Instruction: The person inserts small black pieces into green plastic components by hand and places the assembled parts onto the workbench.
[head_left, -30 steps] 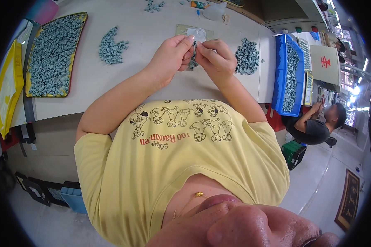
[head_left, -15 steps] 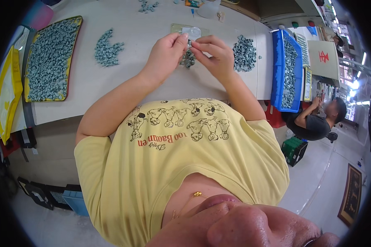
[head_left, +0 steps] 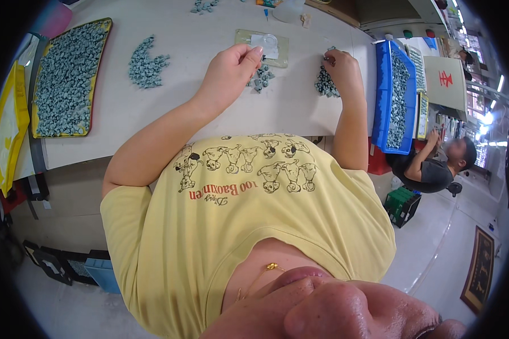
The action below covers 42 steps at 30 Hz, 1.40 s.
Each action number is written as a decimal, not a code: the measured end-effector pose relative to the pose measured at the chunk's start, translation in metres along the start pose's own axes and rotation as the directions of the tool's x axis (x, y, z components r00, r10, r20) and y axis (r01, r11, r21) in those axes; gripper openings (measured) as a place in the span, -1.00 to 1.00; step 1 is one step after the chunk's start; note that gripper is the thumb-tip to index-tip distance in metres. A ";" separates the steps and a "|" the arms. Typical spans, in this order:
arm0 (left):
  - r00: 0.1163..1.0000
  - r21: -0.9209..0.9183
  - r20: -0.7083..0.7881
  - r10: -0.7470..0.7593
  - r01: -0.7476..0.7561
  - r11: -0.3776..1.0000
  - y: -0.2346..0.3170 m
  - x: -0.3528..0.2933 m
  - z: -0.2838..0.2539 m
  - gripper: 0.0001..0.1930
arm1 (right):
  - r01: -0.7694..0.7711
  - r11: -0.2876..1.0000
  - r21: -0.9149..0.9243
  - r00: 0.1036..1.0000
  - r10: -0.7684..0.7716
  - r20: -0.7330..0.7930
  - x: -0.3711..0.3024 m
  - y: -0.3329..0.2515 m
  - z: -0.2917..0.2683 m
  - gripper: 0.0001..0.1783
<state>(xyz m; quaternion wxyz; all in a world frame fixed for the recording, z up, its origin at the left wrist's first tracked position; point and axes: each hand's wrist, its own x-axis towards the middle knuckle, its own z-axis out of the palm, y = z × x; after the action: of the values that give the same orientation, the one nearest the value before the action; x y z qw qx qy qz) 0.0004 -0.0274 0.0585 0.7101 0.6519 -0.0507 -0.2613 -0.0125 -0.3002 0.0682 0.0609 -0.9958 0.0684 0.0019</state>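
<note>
On the worktop (head_left: pixel 169 107) I see my left hand (head_left: pixel 229 70) pinched, contents unclear, right hand (head_left: pixel 340 66) curled into a grey pile (head_left: pixel 325 85); heaps remain unsorted.

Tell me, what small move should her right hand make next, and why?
Probably pinch one grey piece and carry it back to the left hand. The right hand already rests on the small grey pile, while the left waits near the clear pad.

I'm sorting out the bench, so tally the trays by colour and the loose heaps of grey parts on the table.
Yellow trays: 2
Blue tray: 1
Loose heaps of grey parts: 4
Total: 7
</note>
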 end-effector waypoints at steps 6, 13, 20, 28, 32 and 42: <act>0.999 -0.018 0.025 -0.031 0.032 0.999 -0.003 0.002 0.001 -0.71 | -0.004 1.000 0.012 1.000 0.004 0.027 0.003 -0.007 0.001 -0.78; 0.998 0.099 0.037 -0.053 0.049 0.994 -0.006 0.004 -0.001 -0.63 | 0.043 0.962 0.270 0.999 -0.033 -0.044 0.002 -0.020 0.001 -0.80; 0.974 0.152 0.098 -0.203 0.187 0.971 0.003 0.003 0.002 -0.71 | 0.119 0.829 0.546 0.993 -0.104 -0.059 -0.014 -0.070 -0.003 -0.82; 0.940 -0.249 0.279 -0.195 0.267 0.931 -0.003 0.004 -0.001 -0.81 | 0.544 0.695 0.470 0.838 -0.425 -0.341 -0.029 -0.101 0.002 -0.83; 0.954 -0.182 0.229 -0.191 0.235 0.955 0.002 -0.002 -0.001 -0.81 | 0.549 0.697 0.462 0.834 -0.422 -0.355 -0.033 -0.100 0.006 -0.84; 0.958 -0.274 0.197 -0.209 0.259 0.926 0.001 -0.001 -0.010 -0.80 | 0.675 0.728 0.121 0.684 -0.555 -0.474 -0.017 -0.088 0.005 -0.81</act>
<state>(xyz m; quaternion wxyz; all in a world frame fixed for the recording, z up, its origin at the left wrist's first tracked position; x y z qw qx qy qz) 0.0035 -0.0181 0.0587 0.7569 0.5153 0.0091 -0.4019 -0.0174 -0.2108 0.0742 0.1856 -0.9170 -0.2631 -0.2354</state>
